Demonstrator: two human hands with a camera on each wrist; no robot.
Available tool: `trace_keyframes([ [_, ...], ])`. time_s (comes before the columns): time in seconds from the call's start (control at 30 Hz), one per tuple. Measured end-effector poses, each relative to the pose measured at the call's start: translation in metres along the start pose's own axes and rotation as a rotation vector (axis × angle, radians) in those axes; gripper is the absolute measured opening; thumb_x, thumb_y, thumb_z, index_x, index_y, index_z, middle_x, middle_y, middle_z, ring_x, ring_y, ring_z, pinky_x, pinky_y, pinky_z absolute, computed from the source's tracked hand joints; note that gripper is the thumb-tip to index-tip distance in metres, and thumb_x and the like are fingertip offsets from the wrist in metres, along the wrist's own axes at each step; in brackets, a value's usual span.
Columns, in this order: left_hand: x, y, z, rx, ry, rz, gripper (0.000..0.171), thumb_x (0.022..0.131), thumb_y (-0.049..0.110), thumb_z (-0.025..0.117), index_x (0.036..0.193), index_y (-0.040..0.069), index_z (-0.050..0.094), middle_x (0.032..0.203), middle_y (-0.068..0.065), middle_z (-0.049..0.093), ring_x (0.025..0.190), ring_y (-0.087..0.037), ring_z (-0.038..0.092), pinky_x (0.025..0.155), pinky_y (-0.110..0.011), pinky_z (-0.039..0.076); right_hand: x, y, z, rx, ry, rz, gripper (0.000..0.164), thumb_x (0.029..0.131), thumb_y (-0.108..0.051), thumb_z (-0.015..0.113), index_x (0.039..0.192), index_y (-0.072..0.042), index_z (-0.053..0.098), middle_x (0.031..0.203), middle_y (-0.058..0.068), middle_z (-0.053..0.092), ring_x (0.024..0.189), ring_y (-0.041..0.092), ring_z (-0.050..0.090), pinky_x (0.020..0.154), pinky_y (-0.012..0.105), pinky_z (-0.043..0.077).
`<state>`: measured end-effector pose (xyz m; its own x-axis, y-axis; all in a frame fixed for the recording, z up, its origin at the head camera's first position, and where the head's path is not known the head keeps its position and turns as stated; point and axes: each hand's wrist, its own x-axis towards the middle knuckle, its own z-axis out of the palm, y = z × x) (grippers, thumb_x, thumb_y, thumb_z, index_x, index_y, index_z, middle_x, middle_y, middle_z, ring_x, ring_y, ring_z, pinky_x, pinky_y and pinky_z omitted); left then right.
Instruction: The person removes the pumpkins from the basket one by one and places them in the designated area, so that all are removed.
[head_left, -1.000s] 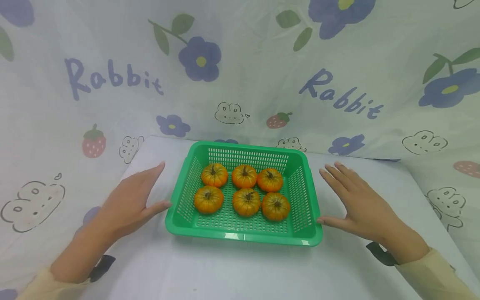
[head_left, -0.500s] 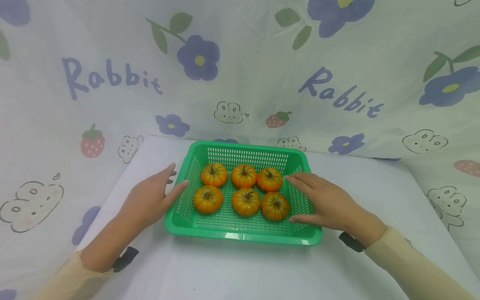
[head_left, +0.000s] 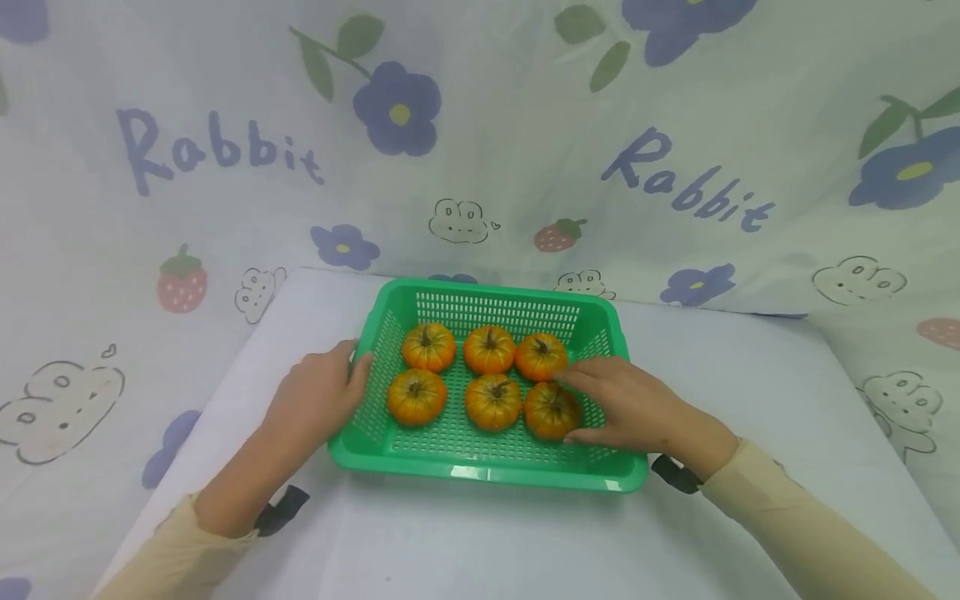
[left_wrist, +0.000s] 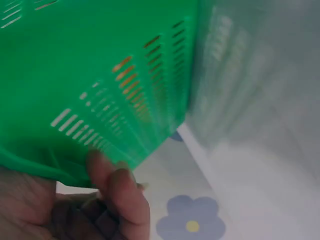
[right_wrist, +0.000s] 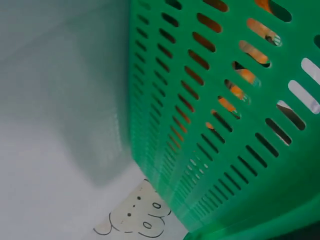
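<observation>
A green plastic basket (head_left: 487, 478) holds several small orange pumpkins in two rows. My left hand (head_left: 318, 392) grips the basket's left rim. In the left wrist view, its curled fingers (left_wrist: 127, 200) lie under the rim against the outer wall. Over the basket's right side reaches my right hand (head_left: 626, 404), thumb and fingers spread beside the front right pumpkin (head_left: 551, 412). Its fingertips are close to that pumpkin's top and right side; whether they touch it cannot be seen. In the right wrist view, the basket wall (right_wrist: 200, 150) hides this hand.
The basket stands on a white-covered table (head_left: 465, 542). Behind and beside it hangs a white cloth (head_left: 480, 125) printed with flowers, rabbits and strawberries. A middle front pumpkin (head_left: 492, 403) sits left of the one by my right hand.
Both hands have moved inward from beside the basket. The left has taken hold of the left rim. The right has gone over the right rim to the front right pumpkin. The basket stays put.
</observation>
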<state>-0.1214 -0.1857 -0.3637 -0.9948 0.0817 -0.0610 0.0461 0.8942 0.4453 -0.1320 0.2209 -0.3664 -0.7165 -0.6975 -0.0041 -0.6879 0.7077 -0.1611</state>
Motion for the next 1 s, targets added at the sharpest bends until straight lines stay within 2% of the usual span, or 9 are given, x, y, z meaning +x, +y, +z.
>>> trace_keyframes([
  [0.23,0.0,0.007,0.0,0.047,-0.03,-0.047,0.043,0.112,0.028,0.041,0.127,-0.01,0.053,0.072,-0.011,0.057,0.056,-0.024,0.055,0.048,-0.034,0.048,0.006,-0.002,-0.001,0.019,-0.057,0.017,0.081,0.079,-0.044,0.092,0.144,-0.009,0.06,0.133,0.005,0.068,0.124,0.029,0.062,0.11,0.053,0.043],
  [0.37,0.0,0.01,0.001,0.063,-0.032,-0.058,0.042,0.112,0.028,0.038,0.124,-0.01,0.053,0.07,-0.011,0.055,0.055,-0.024,0.054,0.046,-0.034,0.046,0.009,-0.004,-0.001,0.006,-0.089,0.041,0.084,0.078,-0.045,0.093,0.145,-0.009,0.059,0.132,0.005,0.069,0.123,0.028,0.062,0.108,0.052,0.044],
  [0.53,0.001,0.011,0.003,0.061,-0.037,-0.066,0.044,0.113,0.028,0.036,0.126,-0.011,0.051,0.071,-0.011,0.055,0.055,-0.025,0.054,0.046,-0.034,0.046,0.011,-0.006,0.001,-0.021,-0.119,0.074,0.083,0.077,-0.046,0.093,0.144,-0.01,0.06,0.129,0.005,0.07,0.121,0.027,0.064,0.099,0.047,0.045],
  [0.67,0.0,0.012,0.004,0.032,-0.049,-0.089,0.05,0.113,0.03,0.033,0.133,-0.013,0.047,0.074,-0.013,0.057,0.057,-0.025,0.055,0.047,-0.035,0.047,0.013,-0.007,0.002,-0.044,-0.136,0.095,0.082,0.076,-0.046,0.093,0.143,-0.01,0.062,0.126,0.004,0.072,0.117,0.026,0.064,0.095,0.045,0.044],
  [1.0,-0.002,0.007,0.007,-0.028,-0.067,-0.133,0.056,0.114,0.037,0.027,0.134,-0.012,0.044,0.08,-0.016,0.057,0.061,-0.027,0.056,0.05,-0.035,0.047,0.017,-0.01,0.004,-0.095,-0.153,0.113,0.08,0.076,-0.048,0.092,0.141,-0.009,0.063,0.12,0.004,0.075,0.11,0.025,0.066,0.091,0.044,0.043],
])
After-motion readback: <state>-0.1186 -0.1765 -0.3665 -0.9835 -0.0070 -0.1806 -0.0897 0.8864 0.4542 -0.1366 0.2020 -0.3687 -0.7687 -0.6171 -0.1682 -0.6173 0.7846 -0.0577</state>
